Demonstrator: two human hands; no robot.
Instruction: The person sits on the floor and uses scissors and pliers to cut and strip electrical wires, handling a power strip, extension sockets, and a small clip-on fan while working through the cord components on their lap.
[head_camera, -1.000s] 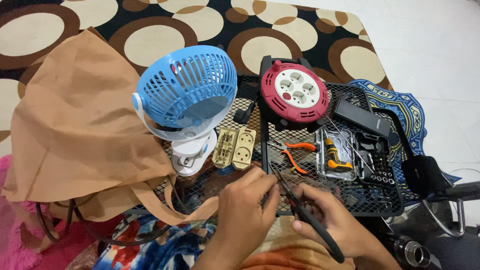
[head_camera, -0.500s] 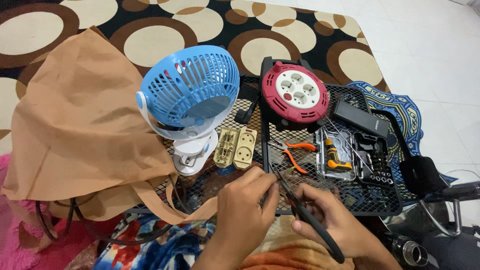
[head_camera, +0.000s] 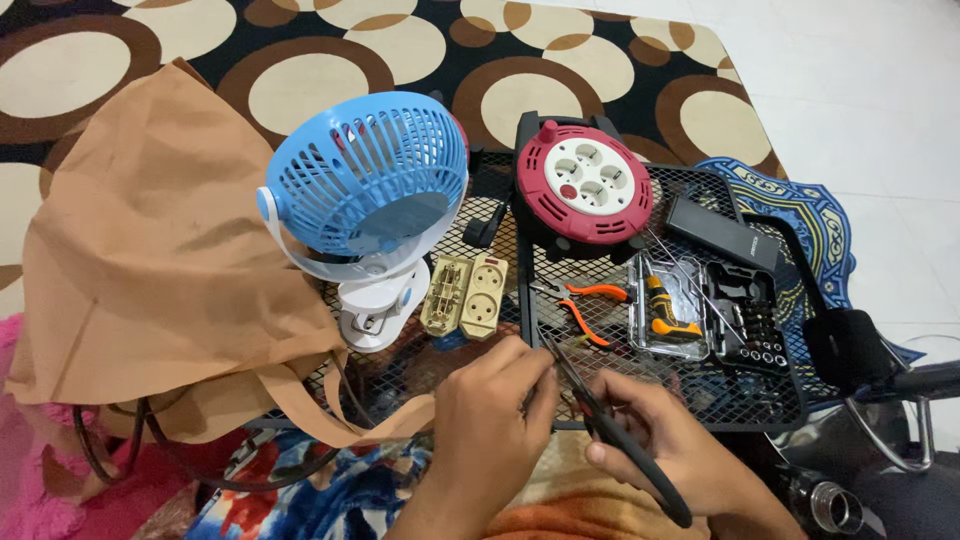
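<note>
Black mesh worktop (head_camera: 640, 395) stood over a circle-patterned carpet (head_camera: 330, 60) and white tiled floor (head_camera: 860, 90); right hand (head_camera: 670, 440) gripped black pliers (head_camera: 610, 430), left hand (head_camera: 495, 420) pinched shut.

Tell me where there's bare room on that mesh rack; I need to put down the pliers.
Bare mesh shows along the near edge, between the right hand and the open tool case. A smaller patch lies between the fan base and the left hand. The cable reel, sockets and orange pliers crowd the middle.
</note>
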